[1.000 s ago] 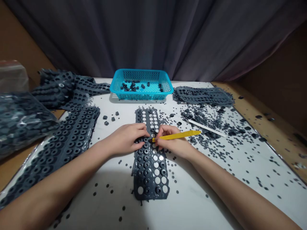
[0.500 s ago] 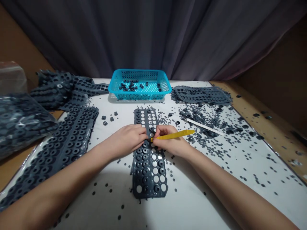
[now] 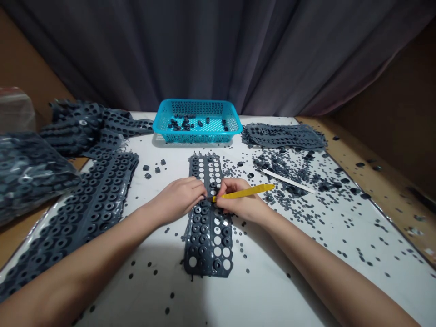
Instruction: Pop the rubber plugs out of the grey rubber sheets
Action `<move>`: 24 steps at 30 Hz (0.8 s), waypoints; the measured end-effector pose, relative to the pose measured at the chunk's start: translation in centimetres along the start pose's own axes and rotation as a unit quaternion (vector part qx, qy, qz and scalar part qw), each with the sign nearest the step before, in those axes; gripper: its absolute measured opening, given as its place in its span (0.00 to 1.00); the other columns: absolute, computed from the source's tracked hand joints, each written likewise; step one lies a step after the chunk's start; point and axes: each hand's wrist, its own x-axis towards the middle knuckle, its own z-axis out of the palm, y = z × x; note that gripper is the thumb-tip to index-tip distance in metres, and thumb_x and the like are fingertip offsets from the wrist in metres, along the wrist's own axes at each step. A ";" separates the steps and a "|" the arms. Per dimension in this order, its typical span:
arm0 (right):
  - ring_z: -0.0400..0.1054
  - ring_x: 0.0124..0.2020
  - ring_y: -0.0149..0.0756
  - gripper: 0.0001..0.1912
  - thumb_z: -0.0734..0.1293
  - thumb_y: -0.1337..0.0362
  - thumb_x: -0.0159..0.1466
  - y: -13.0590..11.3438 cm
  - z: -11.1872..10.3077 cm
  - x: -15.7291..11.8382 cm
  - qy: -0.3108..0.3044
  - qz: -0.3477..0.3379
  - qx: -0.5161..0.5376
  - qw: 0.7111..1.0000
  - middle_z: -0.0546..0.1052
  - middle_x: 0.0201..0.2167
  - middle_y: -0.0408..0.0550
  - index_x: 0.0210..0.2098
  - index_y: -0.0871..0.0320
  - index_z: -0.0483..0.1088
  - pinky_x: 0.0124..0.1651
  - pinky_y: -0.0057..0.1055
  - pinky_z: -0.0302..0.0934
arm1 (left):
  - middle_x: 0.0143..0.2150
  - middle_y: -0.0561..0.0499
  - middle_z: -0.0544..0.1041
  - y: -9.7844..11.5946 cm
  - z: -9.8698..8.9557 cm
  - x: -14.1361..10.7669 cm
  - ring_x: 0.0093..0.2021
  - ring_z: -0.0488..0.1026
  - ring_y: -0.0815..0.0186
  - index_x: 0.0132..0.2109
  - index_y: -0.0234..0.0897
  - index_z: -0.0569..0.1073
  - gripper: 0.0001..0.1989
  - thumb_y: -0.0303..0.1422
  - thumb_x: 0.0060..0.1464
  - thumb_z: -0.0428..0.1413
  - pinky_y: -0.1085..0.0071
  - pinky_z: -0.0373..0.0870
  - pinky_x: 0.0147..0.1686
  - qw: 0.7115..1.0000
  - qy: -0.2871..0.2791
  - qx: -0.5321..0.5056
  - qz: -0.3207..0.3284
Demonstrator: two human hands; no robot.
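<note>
A dark rubber sheet (image 3: 210, 231) with rows of ring-shaped parts and round holes lies lengthwise before me on the white table. Over its middle, my right hand (image 3: 238, 197) pinches a yellow pointed tool (image 3: 250, 191), whose inner end is at the sheet and whose free end points right. My left hand (image 3: 180, 200) has its fingers closed at the sheet's left side, close to the tool's inner end; the fingertips grip a dark bit too small to make out. Part of the sheet is hidden under both hands.
A blue basket (image 3: 197, 137) with dark parts stands at the back. More rubber sheets (image 3: 102, 200) lie left, beside a clear bag (image 3: 30, 172). At right are another sheet (image 3: 284, 136), a white stick (image 3: 289, 181) and scattered dark discs.
The near end of the rubber sheet has swung slightly left and up. The hands have barely moved, and a thin dark bit now shows between the left fingertips and the yellow tool.
</note>
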 end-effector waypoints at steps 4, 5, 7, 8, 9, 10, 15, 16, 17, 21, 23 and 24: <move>0.62 0.15 0.24 0.05 0.66 0.70 0.47 0.0 0.0 0.1 -0.005 0.002 0.010 1.000 0.68 0.16 0.37 0.21 0.58 0.63 0.17 0.20 0.56 | 0.37 0.49 0.74 -0.1 -0.2 0.0 0.40 0.69 0.63 0.39 0.36 0.70 0.08 0.27 0.61 0.46 0.66 0.67 0.41 0.993 0.003 -0.105 -0.054; 0.62 0.15 0.24 0.05 0.66 0.70 0.47 0.0 0.0 0.1 -0.007 0.003 0.011 1.000 0.68 0.17 0.37 0.21 0.58 0.63 0.17 0.20 0.56 | 0.37 0.49 0.74 -0.1 -0.3 0.0 0.40 0.69 0.64 0.39 0.36 0.70 0.08 0.27 0.60 0.46 0.66 0.67 0.42 0.990 0.004 -0.122 -0.066; 0.63 0.16 0.25 0.05 0.66 0.69 0.47 0.1 0.0 0.1 -0.009 0.003 0.012 1.000 0.68 0.17 0.37 0.22 0.58 0.63 0.17 0.21 0.56 | 0.37 0.49 0.74 0.0 -0.5 0.0 0.39 0.70 0.64 0.38 0.36 0.71 0.08 0.27 0.60 0.47 0.67 0.67 0.41 0.984 0.008 -0.152 -0.088; 0.63 0.16 0.25 0.05 0.66 0.69 0.47 0.0 0.0 0.1 -0.009 0.004 0.013 1.000 0.68 0.16 0.37 0.22 0.58 0.63 0.17 0.21 0.56 | 0.36 0.49 0.74 0.0 -0.5 0.0 0.38 0.70 0.65 0.38 0.36 0.71 0.08 0.27 0.60 0.47 0.67 0.67 0.40 0.981 0.009 -0.166 -0.097; 0.63 0.16 0.25 0.05 0.66 0.69 0.47 0.0 0.0 0.1 -0.010 0.004 0.013 1.000 0.68 0.16 0.37 0.22 0.58 0.63 0.17 0.21 0.56 | 0.36 0.50 0.74 0.0 -0.6 0.0 0.37 0.70 0.65 0.38 0.36 0.71 0.08 0.27 0.59 0.47 0.68 0.66 0.39 0.978 0.011 -0.179 -0.105; 0.63 0.16 0.25 0.05 0.66 0.69 0.47 0.0 0.0 0.1 -0.010 0.005 0.014 1.000 0.68 0.16 0.37 0.22 0.58 0.63 0.17 0.21 0.56 | 0.35 0.50 0.74 0.0 -0.6 0.0 0.36 0.70 0.66 0.37 0.35 0.71 0.08 0.27 0.59 0.47 0.68 0.66 0.39 0.975 0.012 -0.191 -0.113; 0.63 0.16 0.24 0.05 0.66 0.70 0.47 0.0 0.0 0.0 -0.012 0.012 0.019 1.000 0.68 0.17 0.37 0.22 0.59 0.63 0.18 0.21 0.56 | 0.34 0.51 0.74 -0.1 -0.5 0.1 0.32 0.68 0.68 0.38 0.36 0.73 0.07 0.29 0.58 0.49 0.71 0.64 0.34 0.958 0.024 -0.239 -0.156; 0.63 0.16 0.24 0.05 0.66 0.70 0.47 0.0 0.0 0.0 -0.011 0.013 0.019 1.000 0.69 0.17 0.37 0.22 0.59 0.63 0.18 0.21 0.56 | 0.33 0.52 0.74 -0.1 -0.5 0.1 0.31 0.68 0.68 0.38 0.36 0.73 0.07 0.29 0.58 0.50 0.71 0.63 0.34 0.954 0.027 -0.246 -0.166; 0.63 0.16 0.24 0.05 0.66 0.70 0.47 0.1 0.0 0.0 -0.011 0.014 0.019 1.000 0.69 0.17 0.37 0.22 0.59 0.64 0.18 0.21 0.56 | 0.33 0.52 0.74 -0.1 -0.5 0.1 0.30 0.67 0.69 0.37 0.35 0.73 0.07 0.29 0.58 0.50 0.72 0.63 0.33 0.950 0.028 -0.255 -0.177; 0.63 0.16 0.25 0.05 0.66 0.69 0.47 0.1 -0.1 0.1 -0.011 0.012 0.021 1.000 0.69 0.17 0.37 0.22 0.58 0.64 0.18 0.21 0.56 | 0.31 0.52 0.74 0.1 -0.6 0.2 0.29 0.66 0.69 0.38 0.35 0.74 0.08 0.31 0.57 0.51 0.73 0.61 0.31 0.931 0.030 -0.296 -0.212; 0.63 0.16 0.25 0.05 0.66 0.69 0.47 0.1 -0.1 0.0 -0.010 0.011 0.020 1.000 0.69 0.17 0.37 0.22 0.58 0.64 0.18 0.21 0.56 | 0.31 0.53 0.73 0.1 -0.6 0.3 0.29 0.65 0.69 0.38 0.34 0.74 0.09 0.33 0.57 0.51 0.73 0.61 0.31 0.921 0.031 -0.318 -0.224; 0.63 0.16 0.25 0.05 0.66 0.69 0.47 0.0 -0.1 0.0 -0.010 0.010 0.019 1.000 0.69 0.17 0.37 0.22 0.58 0.64 0.18 0.21 0.56 | 0.30 0.53 0.73 0.1 -0.6 0.3 0.29 0.65 0.69 0.38 0.34 0.74 0.09 0.34 0.56 0.51 0.73 0.61 0.31 0.916 0.033 -0.329 -0.228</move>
